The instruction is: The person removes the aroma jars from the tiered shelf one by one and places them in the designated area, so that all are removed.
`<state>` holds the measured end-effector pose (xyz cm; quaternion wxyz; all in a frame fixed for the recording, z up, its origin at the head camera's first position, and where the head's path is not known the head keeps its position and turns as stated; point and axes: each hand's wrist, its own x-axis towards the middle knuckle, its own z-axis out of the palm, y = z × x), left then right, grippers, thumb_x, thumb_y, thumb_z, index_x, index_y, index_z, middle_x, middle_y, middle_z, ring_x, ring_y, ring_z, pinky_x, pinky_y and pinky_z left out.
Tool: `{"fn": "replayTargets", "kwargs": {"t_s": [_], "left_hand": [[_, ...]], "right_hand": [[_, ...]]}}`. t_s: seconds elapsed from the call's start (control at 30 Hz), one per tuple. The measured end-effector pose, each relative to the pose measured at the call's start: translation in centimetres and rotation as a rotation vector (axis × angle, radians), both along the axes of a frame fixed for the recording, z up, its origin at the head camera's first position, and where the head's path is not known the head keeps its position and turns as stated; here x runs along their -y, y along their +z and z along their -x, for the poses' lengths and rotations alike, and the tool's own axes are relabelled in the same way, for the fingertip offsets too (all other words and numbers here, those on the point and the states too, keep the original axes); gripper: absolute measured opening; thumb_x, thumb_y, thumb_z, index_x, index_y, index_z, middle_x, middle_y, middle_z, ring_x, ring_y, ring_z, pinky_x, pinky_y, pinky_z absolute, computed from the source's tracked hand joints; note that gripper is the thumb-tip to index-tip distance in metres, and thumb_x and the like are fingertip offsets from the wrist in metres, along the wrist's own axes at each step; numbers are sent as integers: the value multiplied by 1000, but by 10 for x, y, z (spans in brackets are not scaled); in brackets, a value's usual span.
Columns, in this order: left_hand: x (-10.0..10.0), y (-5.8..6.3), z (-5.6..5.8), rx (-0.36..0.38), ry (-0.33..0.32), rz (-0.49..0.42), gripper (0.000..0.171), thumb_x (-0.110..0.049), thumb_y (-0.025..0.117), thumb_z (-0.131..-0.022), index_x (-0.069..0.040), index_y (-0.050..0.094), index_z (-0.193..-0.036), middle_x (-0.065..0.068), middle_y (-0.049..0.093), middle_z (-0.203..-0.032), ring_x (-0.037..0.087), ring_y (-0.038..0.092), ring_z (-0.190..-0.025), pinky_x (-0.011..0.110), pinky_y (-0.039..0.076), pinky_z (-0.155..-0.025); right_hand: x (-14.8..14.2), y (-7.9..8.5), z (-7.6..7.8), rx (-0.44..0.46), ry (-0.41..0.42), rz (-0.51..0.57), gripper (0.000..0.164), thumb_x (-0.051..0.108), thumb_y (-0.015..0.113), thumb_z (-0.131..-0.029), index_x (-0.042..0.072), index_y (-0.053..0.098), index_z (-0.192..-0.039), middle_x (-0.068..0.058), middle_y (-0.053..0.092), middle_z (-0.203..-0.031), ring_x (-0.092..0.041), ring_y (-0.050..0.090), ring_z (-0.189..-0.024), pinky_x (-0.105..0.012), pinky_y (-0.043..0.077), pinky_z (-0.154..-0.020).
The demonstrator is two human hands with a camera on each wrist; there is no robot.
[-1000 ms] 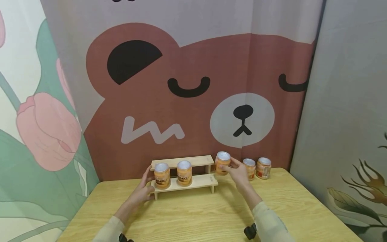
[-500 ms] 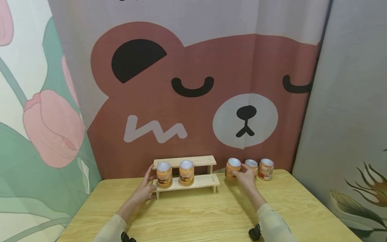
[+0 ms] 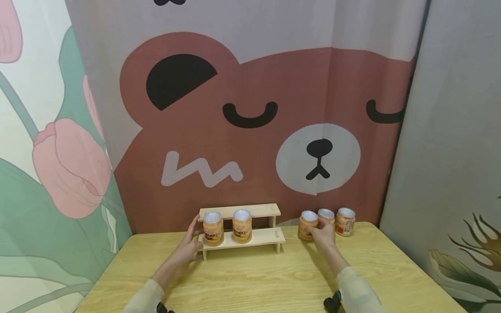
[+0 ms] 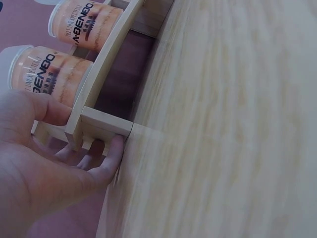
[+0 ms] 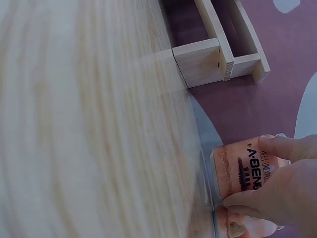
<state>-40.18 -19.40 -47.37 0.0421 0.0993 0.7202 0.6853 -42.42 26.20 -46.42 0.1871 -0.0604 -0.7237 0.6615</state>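
A two-step wooden shelf stands on the table near the wall. My left hand grips its left end; in the left wrist view the thumb lies on the lower step and fingers curl at the side piece. Two orange cans with silvery lids, a left can and a right can, stand upright on the lower step. To the right of the shelf, my right hand holds a third orange can upright between thumb and fingers, at or just above the tabletop; contact is unclear.
Close behind the right hand stands another can, partly hidden by it. A further can stands to its right. A curtain with a printed bear hangs behind the wood-grain table. A grey curtain borders the right side.
The can in my right hand has moved right and down, from beside the shelf's right end to near the other cans. My left hand keeps its grip on the shelf.
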Motion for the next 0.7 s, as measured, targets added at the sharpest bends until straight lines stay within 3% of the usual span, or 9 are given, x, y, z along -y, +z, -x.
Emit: {"fn": "replayTargets", "kwargs": {"t_s": [0.3, 0.53, 0.7], "left_hand": [[2, -2, -1, 7, 3, 5, 106, 8, 53, -85, -44, 3, -163, 21, 21, -160, 45, 40, -126, 48, 51, -79], [0, 0, 0, 11, 1, -4, 106, 8, 53, -84, -45, 4, -162, 21, 22, -159, 41, 47, -118, 49, 51, -79], [-1, 1, 1, 10, 5, -13, 106, 8, 53, -84, -46, 4, -162, 20, 23, -159, 40, 49, -115, 51, 51, -79]], "right_hand": [[2, -5, 1, -24, 8, 6, 63, -11, 71, -85, -18, 44, -142, -36, 52, -134, -38, 52, -119, -15, 46, -75], [-2, -10, 1, -42, 10, -25, 57, -10, 70, -85, -15, 50, -138, -34, 57, -128, -27, 57, -106, -19, 48, -73], [-6, -7, 1, 4, 42, -121, 65, -6, 66, -88, -15, 39, -147, -37, 51, -136, -38, 51, -121, -30, 47, -88]]}}
